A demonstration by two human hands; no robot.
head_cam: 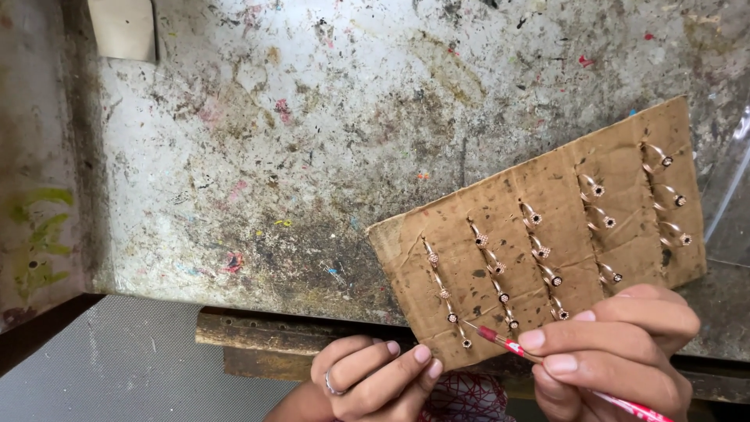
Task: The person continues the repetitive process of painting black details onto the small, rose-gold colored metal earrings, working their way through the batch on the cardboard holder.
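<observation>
At 6 o'clock the left hand [373, 377] is seen curled narrow, fingertips pinching the near edge of a brown corrugated cardboard strip [500, 215]. At 4 o'clock the right hand [617, 348] is closed on a thin red pen-like tool [500, 341] — its tip touching the lowest ring. Rows of small copper-coloured rings [494, 266] are slotted into the cardboard, which rests tilted on a paint-stained grey worktable [312, 125] — a pale card scrap [122, 27] lies at 11 o'clock.

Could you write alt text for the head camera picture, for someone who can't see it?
The right hand holds a thin red tool with its tip at a brown cardboard piece holding rows of small copper-coloured rings. The left hand rests curled below the cardboard, above a stained, paint-flecked worktable.
</observation>
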